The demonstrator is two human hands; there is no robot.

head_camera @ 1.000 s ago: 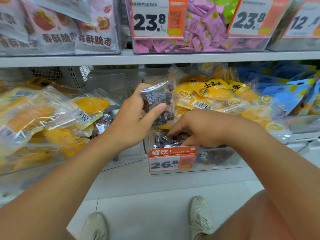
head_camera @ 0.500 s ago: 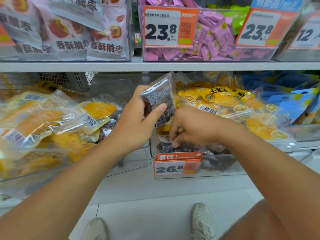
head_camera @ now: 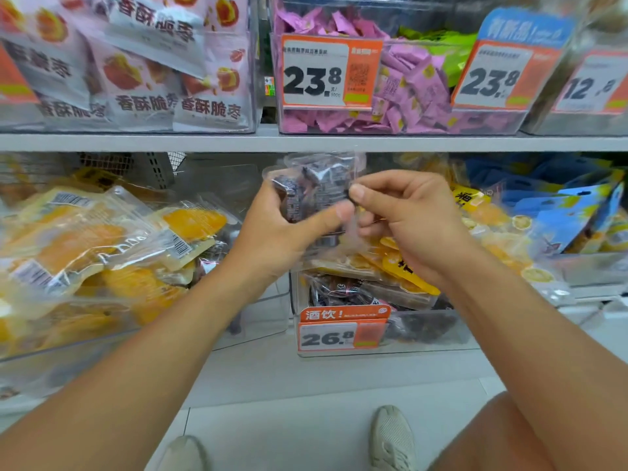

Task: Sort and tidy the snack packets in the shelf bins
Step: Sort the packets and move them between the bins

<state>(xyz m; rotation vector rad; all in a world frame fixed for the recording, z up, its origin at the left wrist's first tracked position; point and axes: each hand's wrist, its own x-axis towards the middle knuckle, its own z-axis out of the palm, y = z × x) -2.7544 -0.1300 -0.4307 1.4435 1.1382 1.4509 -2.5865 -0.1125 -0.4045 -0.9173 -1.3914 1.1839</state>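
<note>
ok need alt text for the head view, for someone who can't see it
Seen from above, a person's left hand grips clear packets of dark snacks before a shelf, while the right hand pinches their edge. Below is a clear bin tagged 26.8, with orange packets to the left and pink ones on the shelf above.

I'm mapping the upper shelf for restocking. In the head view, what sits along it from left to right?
Bin of pink-and-white jujube packets → 23.8 price tag → pink packets → second 23.8 tag → 12.8 tag.
</note>
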